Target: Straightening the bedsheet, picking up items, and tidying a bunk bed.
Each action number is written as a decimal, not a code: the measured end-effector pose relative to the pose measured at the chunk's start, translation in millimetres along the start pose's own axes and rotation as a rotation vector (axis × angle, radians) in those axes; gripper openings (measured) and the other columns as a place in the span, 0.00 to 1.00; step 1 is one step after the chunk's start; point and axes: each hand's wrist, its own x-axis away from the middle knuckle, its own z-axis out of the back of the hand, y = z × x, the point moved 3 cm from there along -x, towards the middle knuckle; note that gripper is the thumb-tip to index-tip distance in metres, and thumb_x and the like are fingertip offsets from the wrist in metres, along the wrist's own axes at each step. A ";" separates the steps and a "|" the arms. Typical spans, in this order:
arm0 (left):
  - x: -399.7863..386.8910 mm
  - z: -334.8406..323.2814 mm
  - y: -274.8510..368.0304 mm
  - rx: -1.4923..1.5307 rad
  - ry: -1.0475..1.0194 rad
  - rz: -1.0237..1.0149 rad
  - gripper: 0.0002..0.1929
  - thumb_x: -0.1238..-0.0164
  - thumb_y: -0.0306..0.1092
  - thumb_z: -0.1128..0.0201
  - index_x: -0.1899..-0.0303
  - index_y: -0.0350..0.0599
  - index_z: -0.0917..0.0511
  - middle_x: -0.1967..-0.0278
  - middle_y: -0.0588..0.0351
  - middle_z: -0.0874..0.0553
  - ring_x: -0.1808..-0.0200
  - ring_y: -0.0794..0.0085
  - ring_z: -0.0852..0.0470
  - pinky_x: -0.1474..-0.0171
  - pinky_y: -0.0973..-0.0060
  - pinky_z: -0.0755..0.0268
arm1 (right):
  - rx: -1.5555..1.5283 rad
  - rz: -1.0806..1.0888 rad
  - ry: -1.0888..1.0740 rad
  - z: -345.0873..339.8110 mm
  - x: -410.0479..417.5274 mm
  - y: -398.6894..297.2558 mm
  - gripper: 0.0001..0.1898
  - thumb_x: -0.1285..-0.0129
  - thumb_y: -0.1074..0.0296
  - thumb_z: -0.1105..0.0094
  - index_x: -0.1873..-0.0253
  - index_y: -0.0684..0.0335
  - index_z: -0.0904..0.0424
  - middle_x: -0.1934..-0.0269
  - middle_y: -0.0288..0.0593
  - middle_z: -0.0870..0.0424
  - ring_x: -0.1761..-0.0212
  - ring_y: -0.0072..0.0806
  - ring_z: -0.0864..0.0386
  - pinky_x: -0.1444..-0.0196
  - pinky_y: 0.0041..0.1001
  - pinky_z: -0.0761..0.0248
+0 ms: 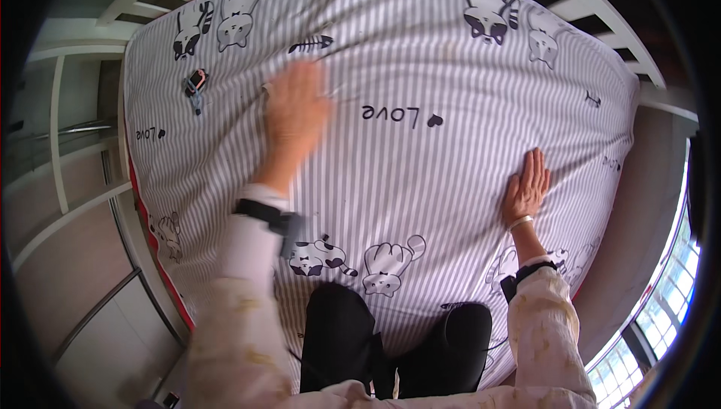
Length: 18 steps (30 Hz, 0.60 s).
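A grey-and-white striped bed sheet [394,183] with printed cartoon cats, fish bones and lettering covers the mattress in front of me. My left hand [298,105], blurred by motion, is stretched out flat over the upper left part of the sheet; whether it touches the cloth is hard to tell. Flat on the sheet at the right lies my right hand [528,186], fingers extended and thumb a little apart, with a bracelet at its wrist. Neither hand holds anything. Creases run across the cloth at the top and beside my right hand.
A small dark device with a pink edge and a bluish strap [195,83] lies on the sheet at the upper left. White slatted rails [591,9] border the bed's far end. My knees [341,330] press on the near part. A barred window [664,296] is at the lower right.
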 end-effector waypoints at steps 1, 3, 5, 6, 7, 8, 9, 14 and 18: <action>19.4 -10.0 -40.9 -0.155 -0.158 0.140 0.32 0.29 0.50 0.49 0.29 0.41 0.38 0.28 0.49 0.36 0.25 0.60 0.42 0.25 0.51 0.57 | 0.041 -0.025 -0.041 -4.9 3.2 1.6 0.31 0.35 0.60 0.59 0.27 0.63 0.42 0.24 0.46 0.44 0.20 0.37 0.53 0.20 0.42 0.67; 52.4 14.2 -107.8 -0.482 -0.301 0.418 0.34 0.28 0.48 0.48 0.28 0.37 0.42 0.25 0.44 0.43 0.24 0.53 0.47 0.25 0.48 0.61 | 0.010 -0.017 -0.051 -4.6 -2.8 -10.7 0.31 0.35 0.61 0.59 0.27 0.63 0.42 0.24 0.45 0.45 0.20 0.36 0.53 0.20 0.42 0.67; 83.3 29.6 -105.1 -0.465 -0.111 0.392 0.35 0.29 0.48 0.47 0.28 0.38 0.43 0.25 0.46 0.44 0.24 0.54 0.47 0.25 0.48 0.63 | -0.021 0.008 -0.022 -1.3 -7.9 -18.8 0.31 0.34 0.60 0.59 0.27 0.63 0.42 0.24 0.44 0.45 0.20 0.35 0.54 0.20 0.42 0.67; 83.6 28.2 -56.9 -0.353 -0.120 0.330 0.35 0.30 0.47 0.46 0.27 0.40 0.43 0.24 0.47 0.44 0.23 0.54 0.48 0.24 0.47 0.65 | -0.012 -0.011 -0.050 -0.9 -3.4 -9.8 0.31 0.33 0.59 0.59 0.26 0.62 0.44 0.23 0.44 0.46 0.20 0.35 0.55 0.20 0.41 0.67; 88.1 30.8 -10.1 -0.254 -0.130 0.268 0.35 0.31 0.47 0.46 0.27 0.41 0.43 0.24 0.48 0.44 0.23 0.55 0.48 0.24 0.47 0.66 | 0.009 -0.025 -0.053 -2.3 0.9 -1.3 0.31 0.33 0.59 0.59 0.26 0.62 0.44 0.23 0.44 0.46 0.20 0.35 0.55 0.20 0.41 0.67; 106.0 17.0 33.2 0.300 -0.103 0.236 0.34 0.34 0.39 0.40 0.29 0.36 0.41 0.28 0.45 0.39 0.26 0.51 0.44 0.25 0.44 0.62 | 0.005 -0.016 -0.052 -0.1 0.5 0.6 0.31 0.33 0.58 0.60 0.26 0.62 0.44 0.23 0.43 0.46 0.20 0.34 0.55 0.20 0.41 0.68; 114.9 36.7 92.3 0.257 -0.078 0.044 0.35 0.38 0.40 0.38 0.30 0.42 0.39 0.29 0.46 0.36 0.28 0.51 0.39 0.24 0.44 0.62 | -0.011 -0.007 -0.056 -2.8 0.7 -0.6 0.31 0.32 0.57 0.61 0.26 0.61 0.44 0.23 0.43 0.47 0.20 0.33 0.55 0.20 0.41 0.68; 188.8 31.6 179.1 0.620 -0.246 -0.544 0.29 0.39 0.47 0.37 0.34 0.59 0.29 0.29 0.53 0.34 0.26 0.58 0.40 0.26 0.49 0.53 | -0.030 0.009 -0.043 -9.2 -5.5 -8.1 0.31 0.31 0.58 0.61 0.25 0.58 0.46 0.23 0.41 0.48 0.20 0.31 0.55 0.20 0.38 0.68; 169.1 11.7 4.9 0.092 -0.254 -0.311 0.29 0.36 0.44 0.42 0.32 0.55 0.32 0.28 0.56 0.35 0.25 0.62 0.41 0.28 0.48 0.51 | 0.061 0.017 0.015 -13.4 -2.8 -6.1 0.30 0.29 0.56 0.59 0.24 0.56 0.45 0.23 0.38 0.47 0.20 0.30 0.54 0.20 0.39 0.64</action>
